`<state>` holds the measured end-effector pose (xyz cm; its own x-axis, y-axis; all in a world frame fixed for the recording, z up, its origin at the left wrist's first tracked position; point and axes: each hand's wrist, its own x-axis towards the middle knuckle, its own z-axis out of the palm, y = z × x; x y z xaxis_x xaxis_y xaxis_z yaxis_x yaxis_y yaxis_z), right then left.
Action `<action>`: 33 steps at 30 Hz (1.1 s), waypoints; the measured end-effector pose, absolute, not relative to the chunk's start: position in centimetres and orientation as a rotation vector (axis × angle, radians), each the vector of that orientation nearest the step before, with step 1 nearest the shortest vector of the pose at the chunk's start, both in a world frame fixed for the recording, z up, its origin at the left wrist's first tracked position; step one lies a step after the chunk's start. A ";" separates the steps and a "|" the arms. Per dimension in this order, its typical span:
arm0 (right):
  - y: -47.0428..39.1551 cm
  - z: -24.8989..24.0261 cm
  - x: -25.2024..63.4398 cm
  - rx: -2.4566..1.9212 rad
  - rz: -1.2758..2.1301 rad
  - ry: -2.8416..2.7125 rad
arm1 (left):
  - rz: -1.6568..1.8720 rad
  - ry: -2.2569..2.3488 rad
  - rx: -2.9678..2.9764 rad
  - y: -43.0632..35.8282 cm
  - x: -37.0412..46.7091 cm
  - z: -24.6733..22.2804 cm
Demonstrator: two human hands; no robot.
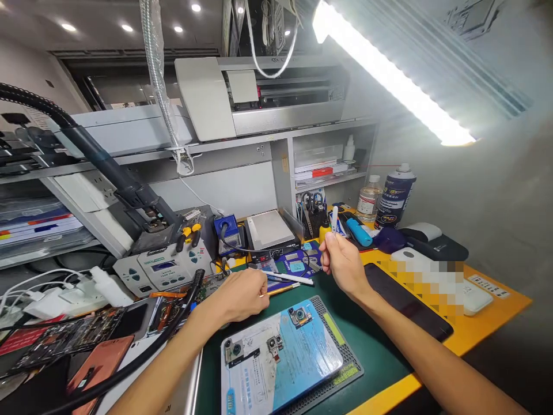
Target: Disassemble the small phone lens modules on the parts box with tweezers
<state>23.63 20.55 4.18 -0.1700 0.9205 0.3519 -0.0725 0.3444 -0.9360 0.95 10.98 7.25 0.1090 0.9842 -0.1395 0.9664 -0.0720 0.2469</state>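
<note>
My right hand [341, 262] is raised over the right part of the green mat [345, 311], its fingers closed around a slim white stick [334, 214] with a rounded upper end. Closer to the middle, my left hand [246, 294] is closed, knuckles up, just left of a white pen-like tool [298, 279]; what its fingers hold, if anything, is hidden. Below both hands a blue-and-white box [294, 351] lies on a dark perforated pad [352, 369]. Small phone camera modules rest on the box: one at left [235, 349], one in the middle [274, 346], one at upper right [299, 315].
A black phone-like slab [410, 300] lies at right. Behind stand a spray can [395, 199], a clear bottle [368, 199] and a tool holder [315, 216]. A grey soldering station [166, 265], circuit boards [78, 340] and a black hose [142, 351] crowd the left.
</note>
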 end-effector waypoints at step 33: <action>14.5 5.4 22.6 -0.765 1.552 -1.665 | 1.094 1.830 1.714 -0.1 0.3 7.8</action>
<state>22.56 14.50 5.44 -0.5621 0.8197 0.1099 -0.0522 0.0975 -0.9939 0.33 -0.09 7.84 -0.1655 0.9621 0.2167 0.6465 -0.0601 0.7605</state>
